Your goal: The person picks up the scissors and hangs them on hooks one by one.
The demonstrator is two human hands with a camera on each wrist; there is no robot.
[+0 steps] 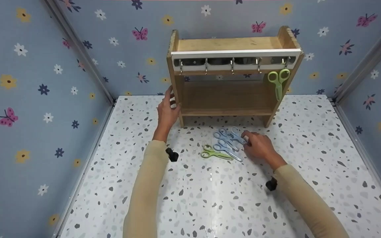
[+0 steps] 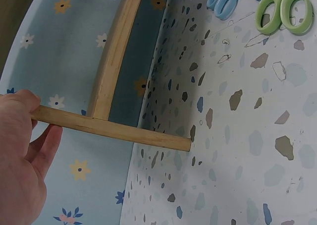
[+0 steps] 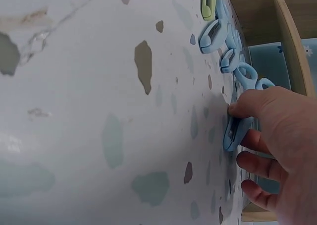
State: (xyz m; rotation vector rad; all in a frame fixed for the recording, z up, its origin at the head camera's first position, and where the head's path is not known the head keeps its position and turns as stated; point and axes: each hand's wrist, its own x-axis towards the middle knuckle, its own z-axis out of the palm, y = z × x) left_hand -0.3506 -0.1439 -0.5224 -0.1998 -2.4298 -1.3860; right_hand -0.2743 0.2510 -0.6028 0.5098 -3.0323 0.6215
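Note:
My left hand (image 1: 168, 114) grips the left side panel of a small wooden shelf (image 1: 227, 99); in the left wrist view, thumb and fingers lie on either face of the panel's edge. My right hand (image 1: 260, 146) pinches the blade end of light blue scissors (image 3: 237, 132) between thumb and fingers, low over the table. Beside these lie two more blue scissors (image 1: 229, 150), partly overlapping, and a green pair (image 1: 215, 154). Another green pair of scissors (image 1: 279, 86) hangs by a handle loop from the shelf's rightmost hook.
A rail (image 1: 219, 62) with several metal hooks runs along the shelf's upper front. The shelf stands near the back wall on a white speckled table (image 1: 210, 205). Flowered panels (image 1: 38, 99) enclose the left, back and right.

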